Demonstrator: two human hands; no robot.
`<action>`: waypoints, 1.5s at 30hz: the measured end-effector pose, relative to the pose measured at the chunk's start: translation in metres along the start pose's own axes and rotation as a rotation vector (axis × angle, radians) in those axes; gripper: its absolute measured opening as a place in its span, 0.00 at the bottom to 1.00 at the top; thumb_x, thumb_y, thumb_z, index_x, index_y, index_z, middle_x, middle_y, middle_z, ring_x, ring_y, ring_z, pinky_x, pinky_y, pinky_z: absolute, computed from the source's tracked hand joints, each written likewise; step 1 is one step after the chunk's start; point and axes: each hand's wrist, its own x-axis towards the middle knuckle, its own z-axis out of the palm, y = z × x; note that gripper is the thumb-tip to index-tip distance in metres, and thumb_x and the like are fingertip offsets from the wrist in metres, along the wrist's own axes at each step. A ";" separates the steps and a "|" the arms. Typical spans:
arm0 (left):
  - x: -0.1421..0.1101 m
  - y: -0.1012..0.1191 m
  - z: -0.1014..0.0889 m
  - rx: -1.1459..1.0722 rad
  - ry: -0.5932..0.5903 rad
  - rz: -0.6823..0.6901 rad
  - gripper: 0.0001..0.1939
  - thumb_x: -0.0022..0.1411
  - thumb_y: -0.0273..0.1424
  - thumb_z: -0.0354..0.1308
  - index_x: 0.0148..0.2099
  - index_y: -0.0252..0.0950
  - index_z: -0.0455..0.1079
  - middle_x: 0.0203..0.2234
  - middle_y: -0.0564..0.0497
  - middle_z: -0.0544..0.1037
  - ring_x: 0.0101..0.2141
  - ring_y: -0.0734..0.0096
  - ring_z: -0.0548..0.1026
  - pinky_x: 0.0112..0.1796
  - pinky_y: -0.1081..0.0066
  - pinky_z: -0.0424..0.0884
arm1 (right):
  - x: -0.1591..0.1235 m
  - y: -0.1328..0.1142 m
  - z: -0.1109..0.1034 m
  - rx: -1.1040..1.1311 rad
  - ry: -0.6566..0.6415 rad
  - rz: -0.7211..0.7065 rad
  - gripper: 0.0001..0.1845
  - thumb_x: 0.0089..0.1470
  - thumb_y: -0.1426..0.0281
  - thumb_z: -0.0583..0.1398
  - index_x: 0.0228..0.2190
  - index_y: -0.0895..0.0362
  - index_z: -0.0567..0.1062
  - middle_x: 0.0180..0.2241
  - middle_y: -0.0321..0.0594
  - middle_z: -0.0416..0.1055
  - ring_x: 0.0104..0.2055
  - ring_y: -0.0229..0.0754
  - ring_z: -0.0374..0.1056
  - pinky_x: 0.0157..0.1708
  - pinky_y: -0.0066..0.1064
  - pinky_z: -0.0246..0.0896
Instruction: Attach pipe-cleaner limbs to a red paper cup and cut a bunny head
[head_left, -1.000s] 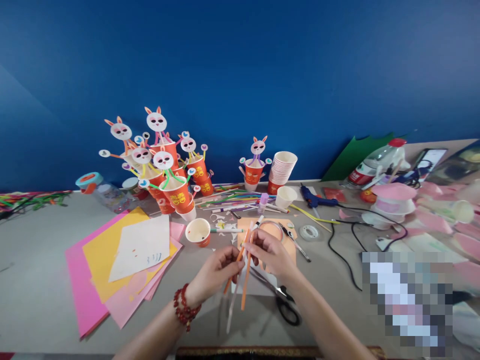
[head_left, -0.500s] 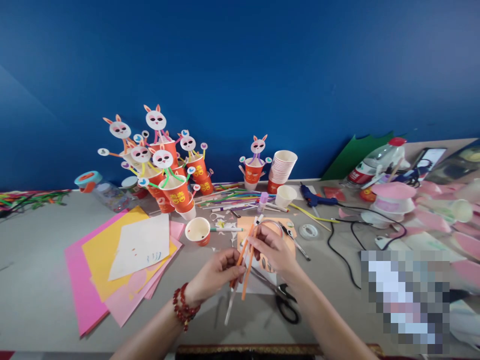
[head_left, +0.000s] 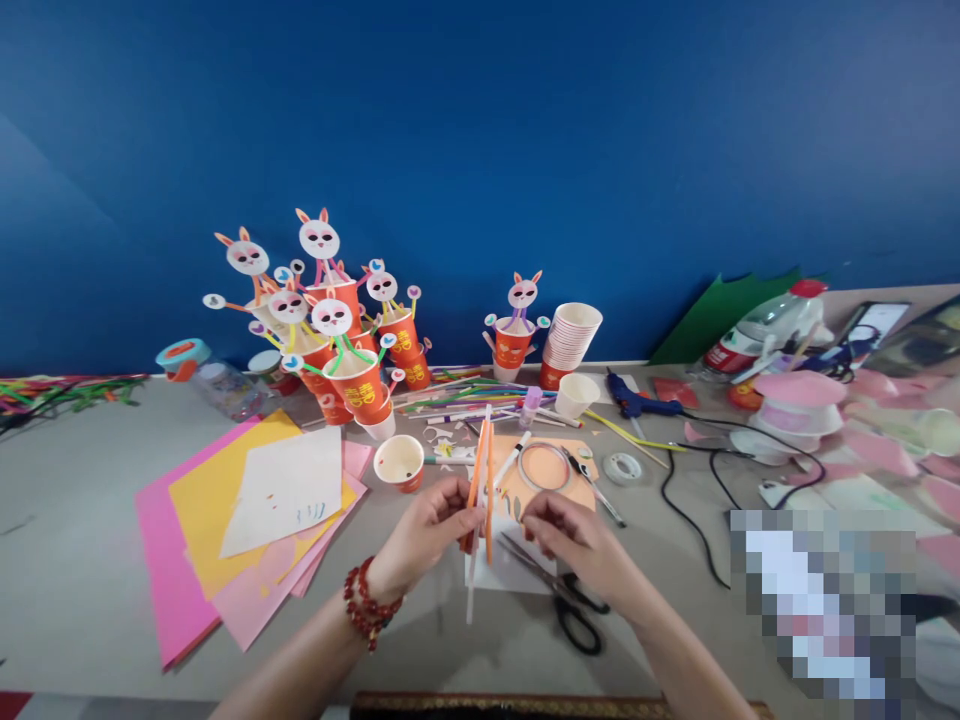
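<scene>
My left hand [head_left: 442, 522] pinches a thin white straw [head_left: 471, 595] together with narrow orange strips [head_left: 490, 500], all standing nearly upright. My right hand [head_left: 562, 535] is apart from them, just to the right, with thumb and fingers pressed together; whether anything small sits between the fingertips I cannot make out. Black-handled scissors [head_left: 576, 612] lie below the right hand, partly over white paper [head_left: 499, 575]. Behind the hands is an orange paper sheet [head_left: 581, 460] bearing a marker [head_left: 512, 460] and a ring of thin wire or tape [head_left: 545, 466].
Rabbit-faced figures in red paper cups [head_left: 356, 385] stand back left, another figure [head_left: 514, 345] near stacked cups [head_left: 571, 340]. Coloured papers [head_left: 180, 560] lie left. A blue glue gun [head_left: 637, 400], tape roll [head_left: 622, 468], black cable [head_left: 675, 510] and bottle [head_left: 757, 330] are right.
My right hand has let go of the straw and strips and moved right and slightly down. My left hand keeps them, now more upright. The camera view has shifted slightly.
</scene>
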 end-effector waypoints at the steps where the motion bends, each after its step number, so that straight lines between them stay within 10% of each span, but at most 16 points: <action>1: 0.001 0.001 -0.001 -0.001 0.016 0.013 0.15 0.59 0.42 0.63 0.36 0.34 0.68 0.25 0.53 0.72 0.24 0.77 0.68 0.27 0.74 0.66 | -0.010 0.004 -0.004 -0.144 -0.007 0.015 0.18 0.59 0.54 0.57 0.27 0.55 0.68 0.24 0.34 0.67 0.24 0.38 0.62 0.23 0.28 0.54; 8: 0.006 0.005 -0.007 -0.004 0.053 0.046 0.16 0.59 0.42 0.63 0.34 0.34 0.67 0.24 0.55 0.70 0.23 0.78 0.67 0.26 0.74 0.66 | -0.070 0.039 -0.010 -0.894 0.057 0.097 0.10 0.49 0.67 0.63 0.36 0.50 0.71 0.38 0.40 0.77 0.34 0.49 0.75 0.28 0.32 0.62; 20: 0.009 0.005 -0.008 -0.005 0.060 0.046 0.14 0.61 0.40 0.62 0.37 0.34 0.67 0.24 0.56 0.70 0.23 0.78 0.67 0.27 0.75 0.66 | -0.071 0.050 -0.006 -1.108 0.026 0.054 0.07 0.49 0.72 0.60 0.33 0.52 0.71 0.37 0.41 0.77 0.34 0.50 0.76 0.27 0.31 0.63; 27: 0.011 0.006 -0.008 -0.018 0.062 0.052 0.14 0.61 0.40 0.62 0.36 0.34 0.67 0.23 0.55 0.71 0.23 0.79 0.67 0.26 0.75 0.66 | -0.072 0.045 -0.015 -1.009 -0.020 0.168 0.03 0.53 0.70 0.56 0.31 0.53 0.71 0.31 0.40 0.76 0.30 0.48 0.73 0.28 0.32 0.59; 35: 0.012 0.005 -0.011 -0.035 0.057 0.051 0.12 0.62 0.39 0.61 0.36 0.35 0.67 0.22 0.56 0.71 0.22 0.79 0.68 0.26 0.76 0.66 | -0.065 0.026 -0.038 -0.191 -0.198 0.318 0.07 0.50 0.65 0.58 0.28 0.55 0.65 0.21 0.29 0.59 0.23 0.35 0.55 0.24 0.25 0.51; 45: 0.010 0.007 -0.004 -0.042 0.054 0.041 0.14 0.59 0.40 0.63 0.35 0.33 0.67 0.22 0.56 0.71 0.21 0.80 0.68 0.25 0.76 0.66 | -0.034 -0.018 -0.036 -0.450 -0.396 0.238 0.16 0.40 0.66 0.69 0.23 0.55 0.65 0.20 0.28 0.58 0.24 0.33 0.51 0.21 0.24 0.42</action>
